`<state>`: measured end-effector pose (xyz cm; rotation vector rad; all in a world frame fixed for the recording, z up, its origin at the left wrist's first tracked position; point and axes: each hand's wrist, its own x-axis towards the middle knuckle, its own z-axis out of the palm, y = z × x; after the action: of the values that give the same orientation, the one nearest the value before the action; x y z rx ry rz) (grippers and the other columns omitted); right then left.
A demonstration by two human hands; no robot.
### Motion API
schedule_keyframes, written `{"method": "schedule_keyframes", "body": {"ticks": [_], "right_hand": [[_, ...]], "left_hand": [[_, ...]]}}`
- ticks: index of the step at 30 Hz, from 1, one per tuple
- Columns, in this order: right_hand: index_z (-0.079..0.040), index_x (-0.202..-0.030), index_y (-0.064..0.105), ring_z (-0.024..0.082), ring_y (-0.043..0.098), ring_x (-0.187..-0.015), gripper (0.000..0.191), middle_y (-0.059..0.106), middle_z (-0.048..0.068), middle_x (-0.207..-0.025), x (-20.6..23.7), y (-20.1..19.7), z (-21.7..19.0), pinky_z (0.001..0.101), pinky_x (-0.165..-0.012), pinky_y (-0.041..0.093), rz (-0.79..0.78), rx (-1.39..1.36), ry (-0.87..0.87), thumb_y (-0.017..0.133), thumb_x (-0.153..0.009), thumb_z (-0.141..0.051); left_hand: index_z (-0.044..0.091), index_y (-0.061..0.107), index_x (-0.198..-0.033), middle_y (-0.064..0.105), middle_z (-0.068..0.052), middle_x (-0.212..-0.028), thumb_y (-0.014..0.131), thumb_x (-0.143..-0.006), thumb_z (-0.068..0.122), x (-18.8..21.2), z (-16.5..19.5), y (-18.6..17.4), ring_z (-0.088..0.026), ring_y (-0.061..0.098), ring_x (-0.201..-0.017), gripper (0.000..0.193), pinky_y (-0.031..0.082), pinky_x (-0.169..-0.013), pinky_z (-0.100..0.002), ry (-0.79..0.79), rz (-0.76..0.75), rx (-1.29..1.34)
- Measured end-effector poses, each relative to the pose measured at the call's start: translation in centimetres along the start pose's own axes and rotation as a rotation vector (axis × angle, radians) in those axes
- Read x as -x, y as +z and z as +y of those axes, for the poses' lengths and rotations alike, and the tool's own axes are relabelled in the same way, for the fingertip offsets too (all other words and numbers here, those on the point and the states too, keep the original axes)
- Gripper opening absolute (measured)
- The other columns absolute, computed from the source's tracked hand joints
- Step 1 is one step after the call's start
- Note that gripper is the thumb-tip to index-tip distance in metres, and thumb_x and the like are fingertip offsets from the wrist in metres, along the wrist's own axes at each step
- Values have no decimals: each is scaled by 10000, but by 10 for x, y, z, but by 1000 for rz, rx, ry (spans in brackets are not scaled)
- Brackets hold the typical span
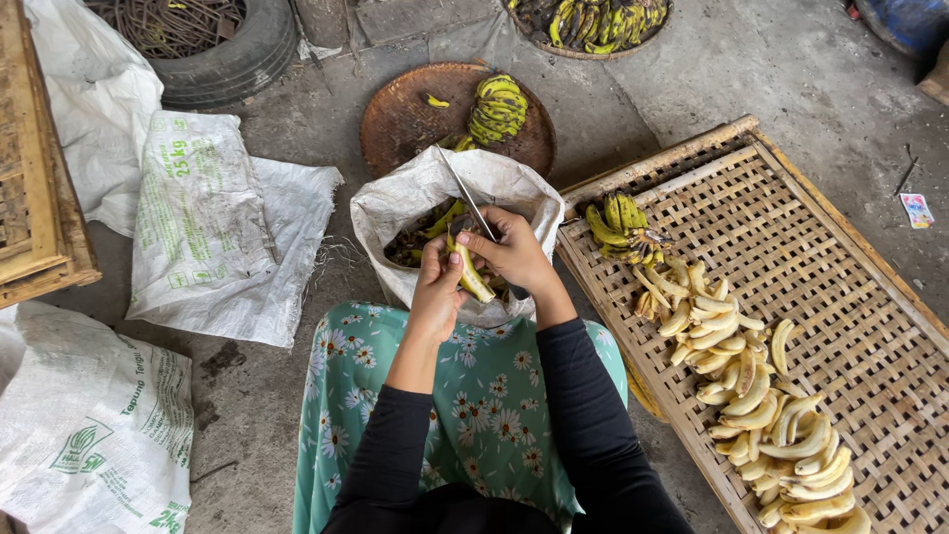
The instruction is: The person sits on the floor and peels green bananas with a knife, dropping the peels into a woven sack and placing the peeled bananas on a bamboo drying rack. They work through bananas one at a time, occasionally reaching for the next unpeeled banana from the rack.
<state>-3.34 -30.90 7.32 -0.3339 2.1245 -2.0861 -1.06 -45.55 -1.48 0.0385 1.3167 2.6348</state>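
At the far left of the concrete floor a pale woven bamboo panel lies along the edge, with 3 flattened white woven plastic sacks spread beside it and a black rubber tyre filled with dark twigs at the top. In the middle, the left hand is closed around a half-peeled yellow banana, held over the open mouth of a white plastic sack of peelings. The right hand is clamped on a thin steel knife, its blade slanting up and left, its fingers touching the banana. Behind the sack, a round brown woven tray carries a bunch of green-yellow bananas. At the right, a large rectangular woven bamboo drying rack holds a small unpeeled green bunch near its upper-left corner and a row of peeled pale bananas running along its left edge to the bottom.
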Motion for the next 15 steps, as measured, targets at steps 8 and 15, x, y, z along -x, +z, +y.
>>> {"method": "schedule_keyframes", "body": {"ticks": [8,15], "right_hand": [[-5,-1091,666,39,628,-725,187,678,-9,-837,7,-9,-3,240,-567,536,11,16,-28,691,-969,-144],[17,-1048,699,54,580,-771,146,680,4,-830,4,-19,13,257,-676,508,147,251,-179,703,-976,-110]], "left_hand": [[133,443,-1400,597,-81,-1132,440,-1096,264,2,5,8,-188,659,-953,331,615,-840,-406,-39,-30,7],[126,547,-1333,608,-55,-1196,489,-1047,316,-3,5,10,-151,660,-1016,348,631,-863,-401,-88,-39,128]]}}
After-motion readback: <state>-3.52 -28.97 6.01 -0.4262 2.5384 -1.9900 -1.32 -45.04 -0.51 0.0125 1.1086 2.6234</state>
